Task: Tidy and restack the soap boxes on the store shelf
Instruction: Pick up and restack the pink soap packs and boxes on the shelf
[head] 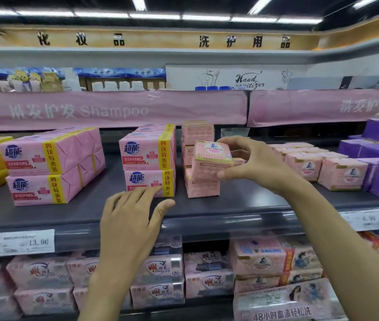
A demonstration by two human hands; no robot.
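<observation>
One soap box [214, 152] sits pinched in the right hand [253, 163], tilted at the top of the stack [203, 184]. Left hand [130, 218] hovers open, empty. Boxes further right [322, 165] seemingly await restacking.

Ceiling strip lights [153, 16], yellow sign band [160, 39], pink shelf banners [114, 110]

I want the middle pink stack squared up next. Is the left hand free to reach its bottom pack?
Probably yes. The left hand is open, its fingertips right at the front of the bottom pack, with nothing between. The right hand holds a small soap box off to the side.
</observation>
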